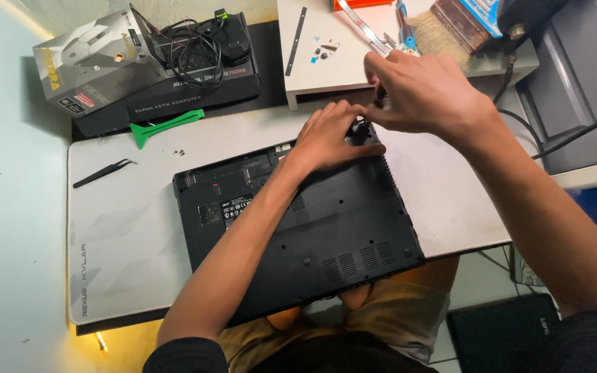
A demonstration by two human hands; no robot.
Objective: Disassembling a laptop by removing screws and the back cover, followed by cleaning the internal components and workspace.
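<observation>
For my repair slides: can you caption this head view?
Left hand steadies an upturned black laptop while the right hand works a tool at its far corner.

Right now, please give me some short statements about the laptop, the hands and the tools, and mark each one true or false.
1. The laptop lies with its underside up. True.
2. The left hand rests on the laptop. True.
3. The tweezers lie on the laptop. False: they lie on the mat, left of it.
4. The right hand holds the green pry tool. False: that tool lies on the mat.
5. The brush is on the raised shelf. True.
</observation>
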